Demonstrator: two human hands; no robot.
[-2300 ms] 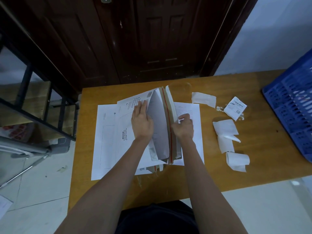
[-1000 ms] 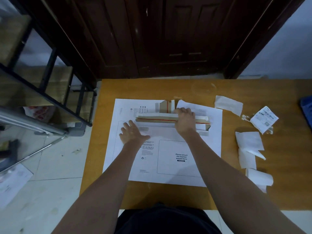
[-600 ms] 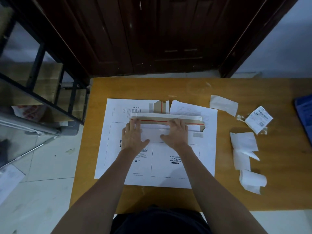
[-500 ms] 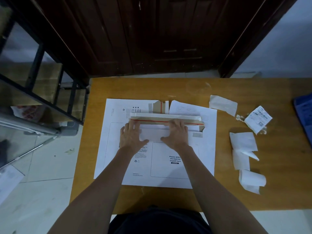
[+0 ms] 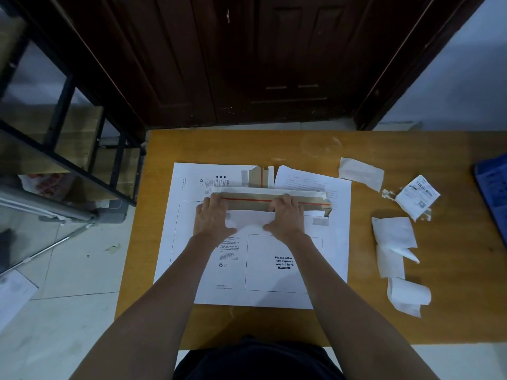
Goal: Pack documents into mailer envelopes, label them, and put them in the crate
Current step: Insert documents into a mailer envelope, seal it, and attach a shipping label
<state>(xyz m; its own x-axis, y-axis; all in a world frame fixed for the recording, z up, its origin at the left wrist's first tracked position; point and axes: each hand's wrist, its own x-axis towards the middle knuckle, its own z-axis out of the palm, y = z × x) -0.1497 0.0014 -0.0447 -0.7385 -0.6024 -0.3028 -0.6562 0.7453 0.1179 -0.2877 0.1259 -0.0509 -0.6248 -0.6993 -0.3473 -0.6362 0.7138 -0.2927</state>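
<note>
Seen from above, a person leans over a wooden table point(image 5: 384, 311) with both bare forearms stretched forward. A white mailer envelope point(image 5: 263, 270) lies flat in the middle of the table, its printed face up, with a box that reads "Please attach sto express waybill here". Its flap point(image 5: 271, 200) stands partly folded along the far edge, brown on the inside, with a thin red strip running across it. The left hand point(image 5: 212, 216) lies palm down and flat on the envelope near the left end of the flap, fingers spread and reaching the fold; it presses rather than grips. The right hand point(image 5: 286, 216) rests the same way near the middle of the flap, fingers extended and lying on the brown inner side, closing on nothing. More white envelopes point(image 5: 189, 187) lie stacked under the top one, showing on its left and far sides, and a printed document sheet point(image 5: 310, 179) peeks out from beneath at the far right. To the right of the stack lie loose pieces of white backing paper point(image 5: 392, 234), some curled, and a small crumpled shipping label point(image 5: 418, 194) with barcodes. The corner of a blue plastic crate point(image 5: 493, 185) shows at the right edge of the table. A dark wooden door point(image 5: 247, 58) stands behind the table, and a black metal rack point(image 5: 68, 149) is at the left.
</note>
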